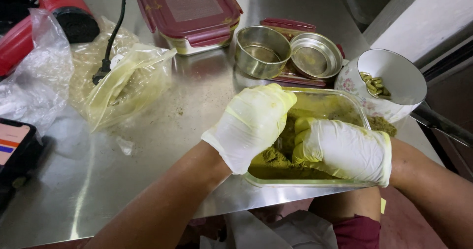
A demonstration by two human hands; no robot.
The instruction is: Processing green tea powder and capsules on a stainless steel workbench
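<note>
Working: both gloved hands dip into a clear tray [362, 113] of green-brown powder [273, 156].
Left hand [252, 123]: curled over the powder; grasp unclear.
Right hand [342, 149]: clenched, touching the left.
Beyond the hands: two steel tins [261, 52].
Underneath: steel worktop [148, 155].

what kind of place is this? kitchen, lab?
Probably a small food or herbal prep workspace: a stainless steel table, gloved left hand and right hand working green powder in a clear container, and a bowl of filled capsules.
</note>
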